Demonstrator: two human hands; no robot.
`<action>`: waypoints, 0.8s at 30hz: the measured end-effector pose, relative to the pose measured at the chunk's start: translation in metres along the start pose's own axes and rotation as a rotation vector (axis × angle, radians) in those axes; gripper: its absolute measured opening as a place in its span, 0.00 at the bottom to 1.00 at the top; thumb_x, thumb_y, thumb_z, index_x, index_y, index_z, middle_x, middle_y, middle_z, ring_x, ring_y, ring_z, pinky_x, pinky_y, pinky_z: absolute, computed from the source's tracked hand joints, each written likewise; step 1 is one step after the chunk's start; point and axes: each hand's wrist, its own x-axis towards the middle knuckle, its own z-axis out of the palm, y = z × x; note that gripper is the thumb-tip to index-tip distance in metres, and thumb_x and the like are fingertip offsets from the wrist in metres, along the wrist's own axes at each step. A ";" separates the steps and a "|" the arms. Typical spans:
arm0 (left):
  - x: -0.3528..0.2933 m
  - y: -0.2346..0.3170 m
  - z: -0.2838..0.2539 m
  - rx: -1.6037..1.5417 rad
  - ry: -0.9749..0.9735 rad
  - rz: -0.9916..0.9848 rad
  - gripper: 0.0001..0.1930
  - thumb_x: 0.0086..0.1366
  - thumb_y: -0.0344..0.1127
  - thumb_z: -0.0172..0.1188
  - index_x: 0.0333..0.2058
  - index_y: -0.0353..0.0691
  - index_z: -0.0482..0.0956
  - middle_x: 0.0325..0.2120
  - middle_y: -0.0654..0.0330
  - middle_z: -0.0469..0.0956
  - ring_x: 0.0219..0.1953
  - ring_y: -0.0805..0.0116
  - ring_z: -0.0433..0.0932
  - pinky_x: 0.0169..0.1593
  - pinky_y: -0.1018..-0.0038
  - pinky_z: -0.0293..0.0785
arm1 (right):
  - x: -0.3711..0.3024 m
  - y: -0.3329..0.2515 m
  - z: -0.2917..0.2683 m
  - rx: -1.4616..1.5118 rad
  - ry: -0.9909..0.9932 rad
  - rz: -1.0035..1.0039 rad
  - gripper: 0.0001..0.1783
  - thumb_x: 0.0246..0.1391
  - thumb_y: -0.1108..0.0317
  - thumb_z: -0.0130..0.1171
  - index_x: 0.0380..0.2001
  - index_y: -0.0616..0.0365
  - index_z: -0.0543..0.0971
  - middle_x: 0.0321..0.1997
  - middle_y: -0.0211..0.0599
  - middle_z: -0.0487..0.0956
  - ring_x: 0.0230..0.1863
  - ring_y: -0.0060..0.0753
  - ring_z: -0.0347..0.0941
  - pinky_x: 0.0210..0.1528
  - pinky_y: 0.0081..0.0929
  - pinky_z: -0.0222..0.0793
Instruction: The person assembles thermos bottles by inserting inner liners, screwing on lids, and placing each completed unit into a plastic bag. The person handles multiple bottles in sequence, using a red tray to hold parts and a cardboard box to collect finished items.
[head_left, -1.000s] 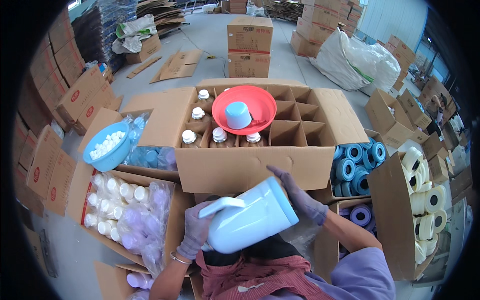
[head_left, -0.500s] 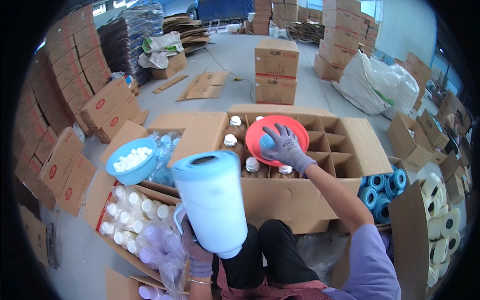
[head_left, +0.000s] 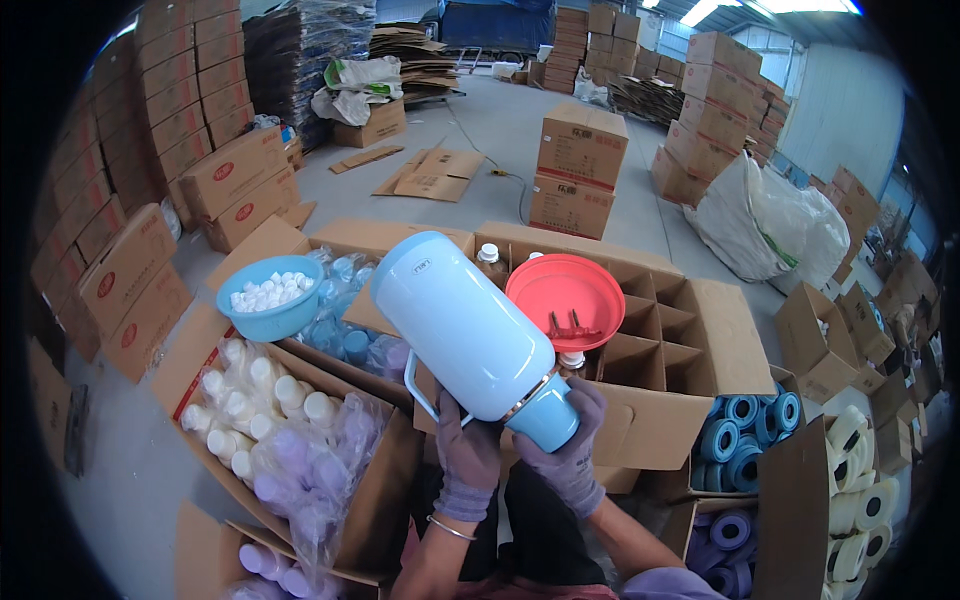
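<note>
Above the near edge of the divided carton, the pale-blue jug was held in mid-air, lying aslant, its broad end up toward the left and its other end down toward the right. The person's gloved left grip was pressed up against the jug's underside, close by its handle; some of those fingers were hidden from me. The right grip pinched the blue cup between thumb and fingers, and the cup sat against the jug's lower end, where a copper-coloured band showed.

Just beyond, a red basin rested on the carton, small reddish-brown pieces lying in it, and a white-capped bottle stood to its left. Over on the left was a blue basin of white caps, with white cups and lilac cups in clear wrapping nearer the person. Blue rings filled a box on the right.
</note>
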 end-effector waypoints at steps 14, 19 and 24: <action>-0.010 0.026 -0.057 1.438 -0.125 0.523 0.25 0.61 0.39 0.64 0.53 0.32 0.72 0.47 0.47 0.78 0.51 0.52 0.78 0.55 0.62 0.72 | -0.057 -0.009 0.009 1.351 -0.253 1.064 0.41 0.65 0.34 0.41 0.64 0.60 0.62 0.60 0.45 0.72 0.52 0.41 0.75 0.42 0.34 0.78; -0.018 0.019 -0.068 1.520 -0.139 0.519 0.23 0.61 0.42 0.64 0.51 0.33 0.75 0.47 0.46 0.79 0.51 0.49 0.78 0.53 0.61 0.73 | -0.070 -0.043 -0.001 0.990 -0.066 0.773 0.41 0.65 0.37 0.42 0.67 0.60 0.57 0.64 0.48 0.67 0.62 0.45 0.69 0.54 0.42 0.76; -0.012 0.011 -0.065 1.271 -0.123 0.425 0.23 0.61 0.41 0.63 0.51 0.33 0.75 0.47 0.45 0.78 0.49 0.48 0.78 0.52 0.59 0.74 | -0.089 0.015 0.003 2.329 -0.574 1.264 0.41 0.63 0.32 0.39 0.62 0.58 0.66 0.55 0.45 0.73 0.56 0.48 0.74 0.46 0.38 0.77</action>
